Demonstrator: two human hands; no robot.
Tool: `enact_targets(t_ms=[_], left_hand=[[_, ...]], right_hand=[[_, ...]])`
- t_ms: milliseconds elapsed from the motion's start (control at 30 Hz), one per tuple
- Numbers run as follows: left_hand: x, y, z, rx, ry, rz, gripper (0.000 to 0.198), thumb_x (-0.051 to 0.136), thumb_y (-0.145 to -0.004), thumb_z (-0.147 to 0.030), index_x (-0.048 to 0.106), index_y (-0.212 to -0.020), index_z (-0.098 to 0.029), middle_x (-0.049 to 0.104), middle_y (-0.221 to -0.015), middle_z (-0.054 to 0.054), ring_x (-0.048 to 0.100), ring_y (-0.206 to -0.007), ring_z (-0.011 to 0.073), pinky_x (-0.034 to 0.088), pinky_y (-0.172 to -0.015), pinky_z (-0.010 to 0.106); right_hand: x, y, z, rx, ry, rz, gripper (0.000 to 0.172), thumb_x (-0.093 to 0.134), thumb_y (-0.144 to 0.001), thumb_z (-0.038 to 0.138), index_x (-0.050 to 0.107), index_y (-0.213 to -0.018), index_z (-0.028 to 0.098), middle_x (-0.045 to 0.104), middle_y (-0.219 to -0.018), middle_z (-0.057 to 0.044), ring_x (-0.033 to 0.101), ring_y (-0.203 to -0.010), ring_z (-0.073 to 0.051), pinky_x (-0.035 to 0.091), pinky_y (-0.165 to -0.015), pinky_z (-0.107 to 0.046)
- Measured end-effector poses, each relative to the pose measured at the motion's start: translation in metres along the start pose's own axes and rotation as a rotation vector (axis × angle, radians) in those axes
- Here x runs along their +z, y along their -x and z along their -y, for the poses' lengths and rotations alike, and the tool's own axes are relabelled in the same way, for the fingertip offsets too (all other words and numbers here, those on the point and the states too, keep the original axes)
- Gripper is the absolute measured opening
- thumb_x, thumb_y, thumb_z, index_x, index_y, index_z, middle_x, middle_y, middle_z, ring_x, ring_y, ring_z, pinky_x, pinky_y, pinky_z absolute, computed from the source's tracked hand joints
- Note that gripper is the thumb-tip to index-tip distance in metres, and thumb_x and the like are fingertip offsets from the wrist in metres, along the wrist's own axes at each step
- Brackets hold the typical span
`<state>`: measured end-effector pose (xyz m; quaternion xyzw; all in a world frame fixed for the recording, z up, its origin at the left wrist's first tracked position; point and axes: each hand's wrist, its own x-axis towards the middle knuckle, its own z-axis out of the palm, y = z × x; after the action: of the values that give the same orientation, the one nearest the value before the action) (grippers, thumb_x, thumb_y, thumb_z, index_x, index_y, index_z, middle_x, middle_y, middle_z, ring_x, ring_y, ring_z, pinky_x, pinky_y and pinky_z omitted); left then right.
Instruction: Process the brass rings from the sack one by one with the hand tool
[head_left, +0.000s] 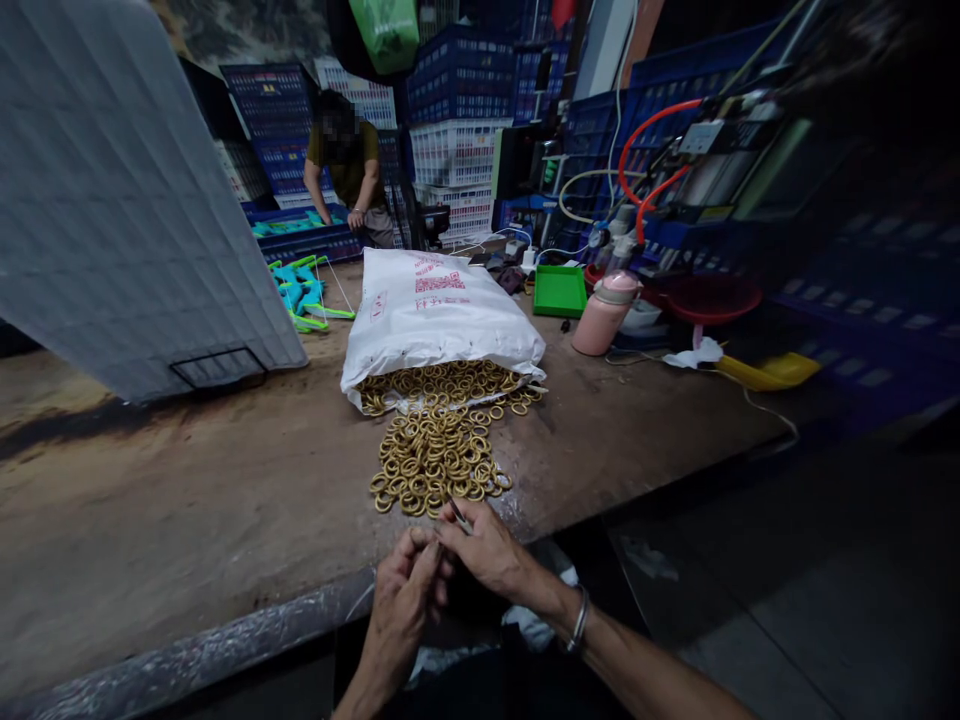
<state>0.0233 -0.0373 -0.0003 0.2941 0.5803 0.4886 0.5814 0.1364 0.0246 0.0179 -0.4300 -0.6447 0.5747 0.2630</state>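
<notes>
My left hand (pixel 409 590) is closed at the table's front edge, thumb and fingers pinched together. Whatever it pinches is too small or hidden to make out. My right hand (pixel 487 555), with a silver bangle at the wrist, is closed on a slim pointed metal tool (pixel 459 517); its exact kind does not show. The fingertips of both hands meet. Just beyond them lies a heap of brass-coloured rings (pixel 435 460). The rings spill from the open mouth of a white woven sack (pixel 442 310) with red print, which lies on its side.
A tall whitish panel (pixel 142 200) stands at left on the wooden table (pixel 187 520). To the right are a green tray (pixel 559 291), a pink bottle (pixel 606 312), a yellow scoop (pixel 776 371) and a machine with red hoses (pixel 705 150). Another person (pixel 345 165) works behind, near stacked crates (pixel 461 150).
</notes>
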Motion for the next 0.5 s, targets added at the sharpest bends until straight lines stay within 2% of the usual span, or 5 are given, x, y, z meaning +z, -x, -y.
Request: enact_targets(t_ms=[133, 200, 300, 367, 500], left_hand=[[0.0, 0.002, -0.002, -0.005, 0.14, 0.097, 0.025, 0.055, -0.074, -0.042, 0.05, -0.073, -0.018, 0.05, -0.059, -0.005, 0.037, -0.04, 0.0035, 0.027, -0.037, 0.014], [0.001, 0.005, -0.003, -0.014, 0.193, 0.106, 0.023, 0.055, -0.074, -0.04, 0.05, -0.073, -0.018, 0.048, -0.059, -0.006, 0.036, -0.041, 0.0032, 0.027, -0.037, 0.014], [0.002, 0.007, -0.005, -0.017, 0.223, 0.063, 0.023, 0.057, -0.073, -0.041, 0.049, -0.075, -0.019, 0.048, -0.058, -0.006, 0.037, -0.041, 0.0037, 0.028, -0.039, 0.015], [0.002, 0.007, -0.005, -0.021, 0.237, 0.035, 0.025, 0.059, -0.071, -0.041, 0.049, -0.076, -0.019, 0.049, -0.058, -0.006, 0.038, -0.041, 0.0037, 0.028, -0.039, 0.015], [0.002, 0.007, -0.002, -0.023, 0.263, 0.028, 0.028, 0.063, -0.068, -0.04, 0.048, -0.079, -0.019, 0.049, -0.056, -0.007, 0.038, -0.04, 0.0032, 0.027, -0.039, 0.015]], right_hand=[[-0.002, -0.001, -0.003, -0.009, -0.008, 0.019, 0.022, 0.04, -0.081, 0.029, 0.048, -0.065, 0.016, 0.048, -0.054, 0.004, 0.045, -0.052, -0.008, 0.035, -0.053, -0.019], [-0.004, -0.001, -0.005, -0.019, 0.035, -0.027, 0.024, 0.036, -0.083, 0.029, 0.05, -0.067, 0.016, 0.048, -0.054, 0.003, 0.044, -0.052, -0.008, 0.034, -0.052, -0.018], [-0.007, 0.001, -0.008, -0.088, 0.249, -0.105, 0.018, 0.037, -0.081, 0.023, 0.053, -0.074, 0.017, 0.051, -0.059, 0.002, 0.046, -0.055, -0.009, 0.032, -0.052, -0.019], [-0.008, 0.004, -0.01, -0.15, 0.449, -0.067, 0.014, 0.039, -0.075, 0.015, 0.053, -0.077, 0.018, 0.054, -0.063, 0.002, 0.047, -0.057, -0.01, 0.031, -0.054, -0.019], [-0.005, 0.013, -0.01, -0.181, 0.7, 0.052, 0.026, 0.04, -0.063, 0.006, 0.052, -0.083, 0.019, 0.058, -0.069, -0.001, 0.051, -0.064, -0.013, 0.03, -0.057, -0.021]])
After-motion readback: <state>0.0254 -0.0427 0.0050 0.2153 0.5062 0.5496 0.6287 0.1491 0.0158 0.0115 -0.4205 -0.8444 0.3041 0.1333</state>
